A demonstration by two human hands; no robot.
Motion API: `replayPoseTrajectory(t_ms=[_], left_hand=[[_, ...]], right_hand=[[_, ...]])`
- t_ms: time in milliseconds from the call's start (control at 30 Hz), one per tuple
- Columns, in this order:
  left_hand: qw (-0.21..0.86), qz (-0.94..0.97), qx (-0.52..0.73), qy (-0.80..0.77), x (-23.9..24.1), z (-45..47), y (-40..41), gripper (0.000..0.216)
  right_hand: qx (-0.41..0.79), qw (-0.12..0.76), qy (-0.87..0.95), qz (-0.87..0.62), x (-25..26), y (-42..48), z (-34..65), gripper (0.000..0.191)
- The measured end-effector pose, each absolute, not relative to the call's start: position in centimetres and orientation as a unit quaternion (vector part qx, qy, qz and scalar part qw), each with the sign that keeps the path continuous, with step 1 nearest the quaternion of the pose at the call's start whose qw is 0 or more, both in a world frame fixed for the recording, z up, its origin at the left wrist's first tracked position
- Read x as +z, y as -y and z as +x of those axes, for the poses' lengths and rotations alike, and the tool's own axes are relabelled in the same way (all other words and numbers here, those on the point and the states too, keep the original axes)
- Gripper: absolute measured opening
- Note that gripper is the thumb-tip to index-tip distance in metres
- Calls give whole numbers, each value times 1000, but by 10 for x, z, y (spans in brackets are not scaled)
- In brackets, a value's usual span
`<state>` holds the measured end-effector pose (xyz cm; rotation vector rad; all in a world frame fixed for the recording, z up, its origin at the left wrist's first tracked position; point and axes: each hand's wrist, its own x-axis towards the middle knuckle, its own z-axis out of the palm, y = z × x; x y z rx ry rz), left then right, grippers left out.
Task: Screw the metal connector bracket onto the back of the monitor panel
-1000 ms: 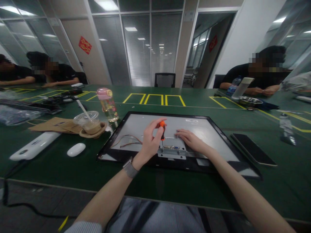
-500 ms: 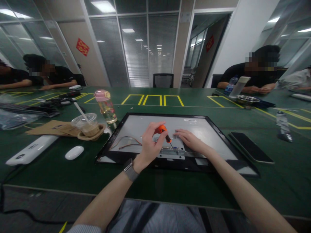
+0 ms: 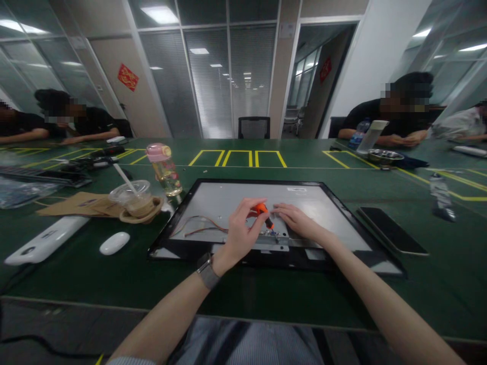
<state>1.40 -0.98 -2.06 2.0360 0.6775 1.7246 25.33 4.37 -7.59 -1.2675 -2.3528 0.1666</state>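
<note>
A monitor panel (image 3: pixel 213 200) lies back-up on the green table (image 3: pixel 95 274), black frame around a grey metal back. My left hand (image 3: pixel 238 235) is closed on a small orange-handled screwdriver (image 3: pixel 264 212), tilted with its tip down to the right at a metal connector bracket (image 3: pixel 274 239) near the panel's front edge. My right hand (image 3: pixel 297 220) rests flat on the panel just right of the screwdriver, fingers stretched out. Thin coloured wires (image 3: pixel 200 225) run across the panel left of my left hand. A watch (image 3: pixel 208 271) sits on my left wrist.
Left of the panel: a white mouse (image 3: pixel 114 242), a long white device (image 3: pixel 43 247), a plastic cup with straw (image 3: pixel 133 195) on brown paper, and a pink-capped bottle (image 3: pixel 164 170). A dark phone (image 3: pixel 391 230) lies right. Other people sit at the far left and far right.
The screwdriver has gone from upright over the bracket's left end to tilted, its tip further right. My left hand shifted slightly right; my right hand stayed on the panel.
</note>
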Motion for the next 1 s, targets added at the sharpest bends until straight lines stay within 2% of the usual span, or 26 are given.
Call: replayPoseTrajectory(t_ms=[100, 300, 500, 667, 833, 1000], left_hand=[[216, 733, 599, -240, -18, 13, 10, 22], [350, 735, 542, -207, -8, 9, 7, 25], [288, 707, 596, -246, -9, 7, 2, 15], [322, 710, 580, -234, -6, 7, 7, 29], [343, 717, 567, -217, -5, 8, 8, 30], [305, 722, 575, -234, -9, 8, 4, 26]], right_hand=[[63, 234, 852, -464, -77, -44, 254, 40], [78, 242, 845, -471, -75, -42, 252, 40], [84, 226, 844, -479, -73, -41, 250, 40], [90, 229, 842, -480, -73, -40, 251, 41], [90, 227, 839, -487, -73, -40, 251, 41], [91, 221, 841, -485, -72, -39, 251, 40]])
